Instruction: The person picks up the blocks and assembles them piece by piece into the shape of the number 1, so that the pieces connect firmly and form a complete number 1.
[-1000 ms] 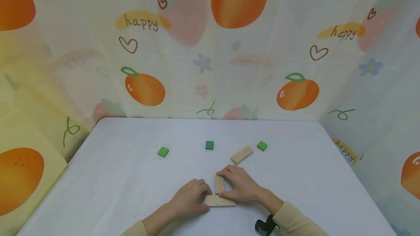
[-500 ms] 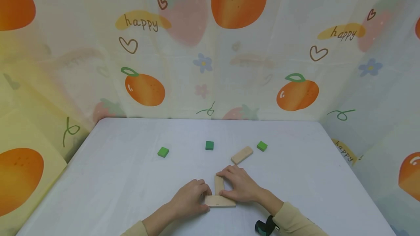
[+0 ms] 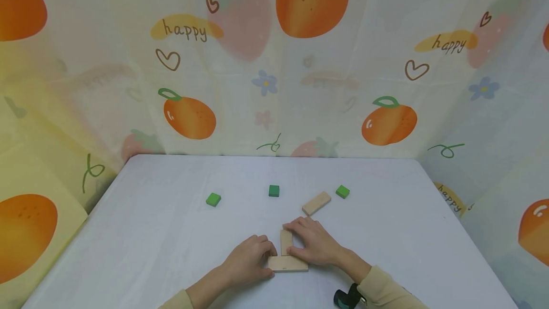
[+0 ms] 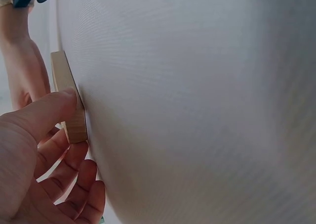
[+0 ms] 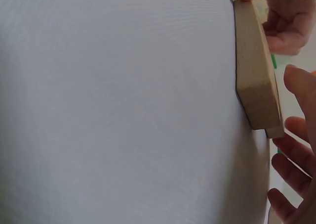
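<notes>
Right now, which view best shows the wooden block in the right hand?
Head: most of the gripped block's top shows, so the gripped block reads clearly beside the right hand. Right wrist: only a sliver past the nearer block. Left wrist: can't make it out.

Head view downward, close wrist views sharing block (image 4: 64, 75)

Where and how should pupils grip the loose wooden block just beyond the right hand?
Probably pinch the wooden block across the middle of its long sides, coming from above: it lies flat and slanted, with both long sides free, while its ends point toward the right hand and a green block.
</notes>
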